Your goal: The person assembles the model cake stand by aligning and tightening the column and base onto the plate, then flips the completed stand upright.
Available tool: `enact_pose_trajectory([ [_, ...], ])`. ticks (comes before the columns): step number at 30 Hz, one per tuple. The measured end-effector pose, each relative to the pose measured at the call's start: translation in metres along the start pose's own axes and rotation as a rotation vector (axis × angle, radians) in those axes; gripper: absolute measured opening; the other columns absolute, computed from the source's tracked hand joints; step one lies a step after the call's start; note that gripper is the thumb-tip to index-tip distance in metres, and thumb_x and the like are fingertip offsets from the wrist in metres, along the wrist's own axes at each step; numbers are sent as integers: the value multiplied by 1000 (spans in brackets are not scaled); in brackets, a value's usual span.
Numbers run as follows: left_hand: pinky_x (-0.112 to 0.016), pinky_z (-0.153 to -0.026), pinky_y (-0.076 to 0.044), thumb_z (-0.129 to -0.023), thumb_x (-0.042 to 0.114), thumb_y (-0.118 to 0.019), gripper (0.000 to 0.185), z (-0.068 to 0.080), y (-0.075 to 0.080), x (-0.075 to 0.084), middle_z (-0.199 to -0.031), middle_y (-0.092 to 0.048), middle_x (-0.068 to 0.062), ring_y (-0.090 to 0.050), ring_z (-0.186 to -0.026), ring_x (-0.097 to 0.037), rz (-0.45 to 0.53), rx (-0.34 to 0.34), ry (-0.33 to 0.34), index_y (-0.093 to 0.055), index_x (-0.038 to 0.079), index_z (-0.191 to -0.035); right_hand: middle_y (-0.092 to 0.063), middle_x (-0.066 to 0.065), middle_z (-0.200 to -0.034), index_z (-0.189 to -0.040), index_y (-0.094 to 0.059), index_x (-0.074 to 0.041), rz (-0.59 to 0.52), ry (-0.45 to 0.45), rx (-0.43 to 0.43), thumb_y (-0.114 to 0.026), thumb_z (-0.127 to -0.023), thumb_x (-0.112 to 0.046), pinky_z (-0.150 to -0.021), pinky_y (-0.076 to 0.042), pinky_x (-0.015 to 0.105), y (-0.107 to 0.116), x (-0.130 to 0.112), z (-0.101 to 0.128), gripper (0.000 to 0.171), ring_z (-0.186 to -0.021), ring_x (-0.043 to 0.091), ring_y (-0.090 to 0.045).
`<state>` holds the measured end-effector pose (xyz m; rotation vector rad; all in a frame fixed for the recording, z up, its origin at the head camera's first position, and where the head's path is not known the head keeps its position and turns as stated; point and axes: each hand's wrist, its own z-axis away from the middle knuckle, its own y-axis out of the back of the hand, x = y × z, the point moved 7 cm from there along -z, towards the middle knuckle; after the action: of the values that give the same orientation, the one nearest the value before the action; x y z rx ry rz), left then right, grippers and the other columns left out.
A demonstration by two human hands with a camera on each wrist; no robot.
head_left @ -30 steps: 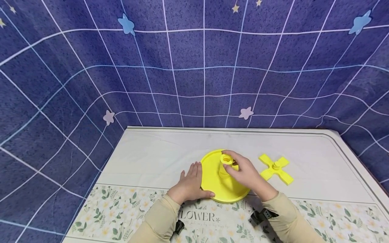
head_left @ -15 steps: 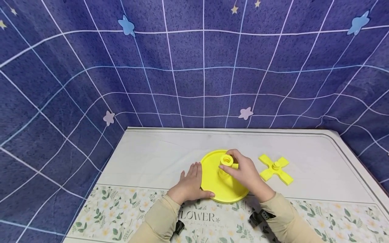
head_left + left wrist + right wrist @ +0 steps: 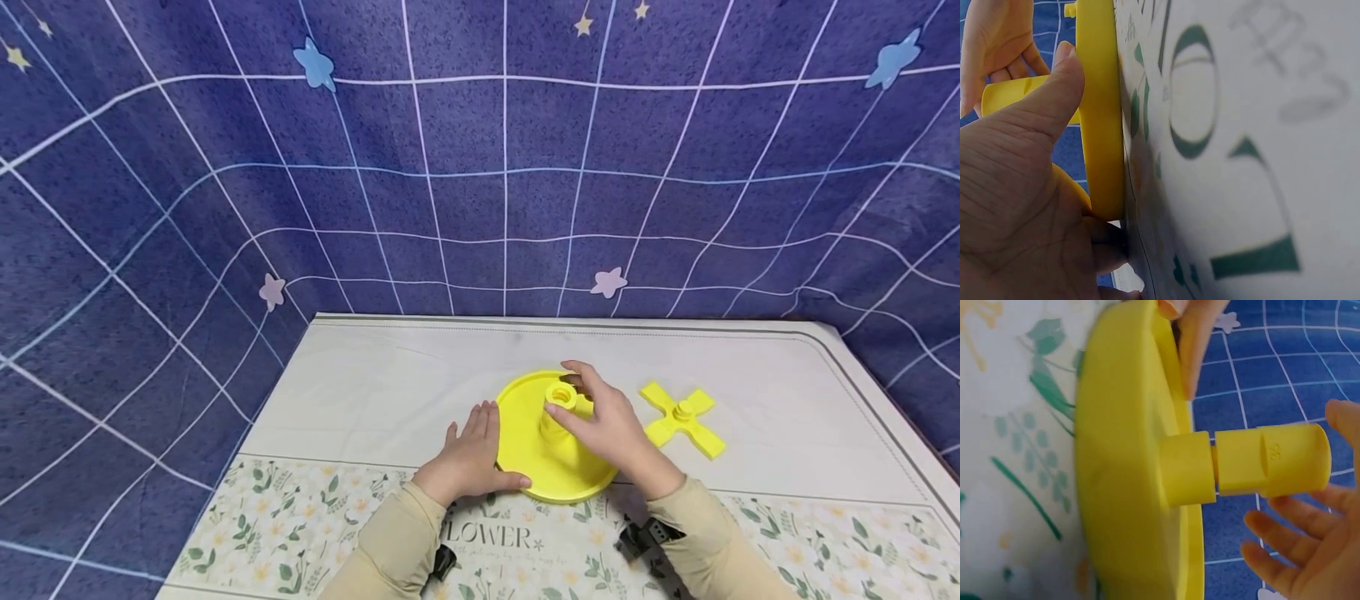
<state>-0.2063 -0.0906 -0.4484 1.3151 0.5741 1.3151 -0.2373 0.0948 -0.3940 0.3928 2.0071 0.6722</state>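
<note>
Yellow plastic, by the look of it, makes up the round tray (image 3: pixel 521 442) in the lower centre of the head view and the hollow tube (image 3: pixel 1291 459) upright at its middle. Both are probably light and stiff, a little slick, unlikely to break in normal handling. The tray's raised rim seems the best place to steady it — the tube, around its broad upper part, where it is smooth. The left hand (image 3: pixel 467 462) rests spread along the rim, fingers straight, thumb on the near edge. The right hand (image 3: pixel 609 427) hovers around the tube with fingers parted, not gripping; whether the thumb touches, I cannot tell. A four-armed piece (image 3: pixel 682 417) lies right of centre. On the tablecloth (image 3: pixel 397 375), dark lettering (image 3: pixel 491 532) reads "LOWER", its start partly hidden — the script below is too small. The tube bears a raised mark, perhaps "36".
</note>
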Motion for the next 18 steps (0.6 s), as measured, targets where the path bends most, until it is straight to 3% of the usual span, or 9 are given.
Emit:
enact_pose_trajectory([
  [4, -63, -112, -11, -78, 71, -64, 122, 0, 1, 0, -160, -6, -23, -6, -148, -36, 1, -1, -2, -7, -7, -153, -60, 13, -132, -141, -48, -9, -68, 72, -67, -67, -91, -17, -91, -51, 44, -1, -1, -1, 54, -116, 27, -59],
  [8, -63, -112, -11, -78, 71, -64, 123, 0, 1, 0, -160, -5, -23, -5, -148, -35, 9, -5, -3, -6, -7, -153, -58, 13, -135, -140, -52, -7, -96, 58, -117, -65, -91, -12, -91, -52, 41, -2, 0, 0, 51, -112, 27, -61],
  [18, -63, -113, -11, -79, 69, -64, 121, 0, 1, 0, -160, -5, -23, -5, -148, -35, 15, -6, -2, -6, -7, -153, -68, 4, -111, -125, -62, -8, -39, -22, -84, -73, -89, -29, -83, -55, 38, -3, 4, 0, 43, -92, 21, -68],
])
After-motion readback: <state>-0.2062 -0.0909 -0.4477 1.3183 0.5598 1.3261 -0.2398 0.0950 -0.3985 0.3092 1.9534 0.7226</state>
